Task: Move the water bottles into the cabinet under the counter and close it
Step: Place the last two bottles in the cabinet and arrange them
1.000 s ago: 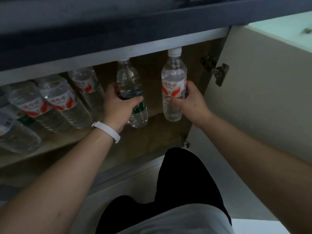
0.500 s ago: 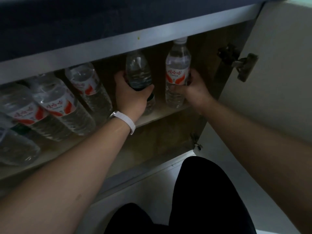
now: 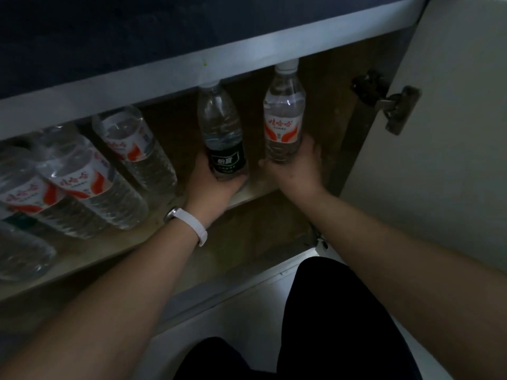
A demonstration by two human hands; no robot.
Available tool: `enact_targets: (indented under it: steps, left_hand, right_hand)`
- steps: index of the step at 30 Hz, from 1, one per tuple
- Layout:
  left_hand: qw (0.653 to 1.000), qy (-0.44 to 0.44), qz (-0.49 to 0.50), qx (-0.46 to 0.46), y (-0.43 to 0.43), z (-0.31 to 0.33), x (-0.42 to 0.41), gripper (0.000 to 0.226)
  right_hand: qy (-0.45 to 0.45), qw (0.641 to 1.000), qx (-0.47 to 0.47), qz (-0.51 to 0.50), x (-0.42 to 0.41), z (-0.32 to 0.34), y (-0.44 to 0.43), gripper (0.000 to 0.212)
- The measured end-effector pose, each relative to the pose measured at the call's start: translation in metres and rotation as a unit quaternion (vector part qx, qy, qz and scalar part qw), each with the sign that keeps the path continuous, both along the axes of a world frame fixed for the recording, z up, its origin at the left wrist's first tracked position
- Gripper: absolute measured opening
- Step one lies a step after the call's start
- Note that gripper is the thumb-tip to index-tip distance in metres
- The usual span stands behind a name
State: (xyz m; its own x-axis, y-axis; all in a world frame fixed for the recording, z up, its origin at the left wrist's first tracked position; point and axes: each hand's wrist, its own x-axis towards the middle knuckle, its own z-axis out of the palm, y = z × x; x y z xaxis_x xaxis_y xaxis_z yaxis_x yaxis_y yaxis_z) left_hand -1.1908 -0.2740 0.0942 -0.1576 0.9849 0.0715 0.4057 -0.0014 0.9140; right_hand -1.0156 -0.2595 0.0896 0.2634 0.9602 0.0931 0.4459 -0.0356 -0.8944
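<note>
Standing at 12 o'clock on the cabinet shelf [image 3: 255, 194]: dark-label water bottle [image 3: 222, 133] and red-label water bottle [image 3: 284, 116], left hand [image 3: 216, 185] and right hand [image 3: 297, 171] fingers curled round their bases; stowed bottles [image 3: 82, 182] at 9 o'clock; cabinet door [image 3: 444, 160] at 2 o'clock, not yet closed.

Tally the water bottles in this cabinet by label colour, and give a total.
Red-and-white label bottles: 4, one of them in the right hand.
Dark green label bottles: 2, one in the left hand, one blurred at far left.
Total: 6
</note>
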Motion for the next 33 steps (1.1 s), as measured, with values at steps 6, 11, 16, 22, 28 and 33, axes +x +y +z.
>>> enact_targets:
  steps: [6,11,16,22,28,33]
  left_hand:
    - [1.000,0.022,0.008,-0.005,0.004,-0.008,0.001,0.078]
    - [0.999,0.008,0.048,-0.002,0.016,-0.007,0.015,0.073]
    - [0.998,-0.001,0.061,0.003,0.041,-0.005,0.032,0.074]
    - [0.998,0.014,0.059,0.023,0.066,-0.006,0.051,0.076]
    - [0.998,0.007,0.054,0.017,0.078,-0.009,0.059,0.077]
    - [0.999,0.002,0.032,-0.004,0.078,-0.007,0.058,0.079]
  right_hand:
    - [0.028,0.996,0.029,-0.075,-0.017,-0.010,0.004,0.075]
    - [0.032,0.998,0.046,-0.041,-0.006,-0.016,0.026,0.065]
    - [0.010,0.999,0.046,0.002,0.017,-0.010,0.057,0.060]
    - [-0.003,0.996,0.048,0.069,0.032,-0.007,0.075,0.067]
    - [-0.004,0.994,0.021,0.103,0.040,-0.004,0.079,0.075]
    - [-0.008,0.993,-0.010,0.116,0.042,0.008,0.073,0.068]
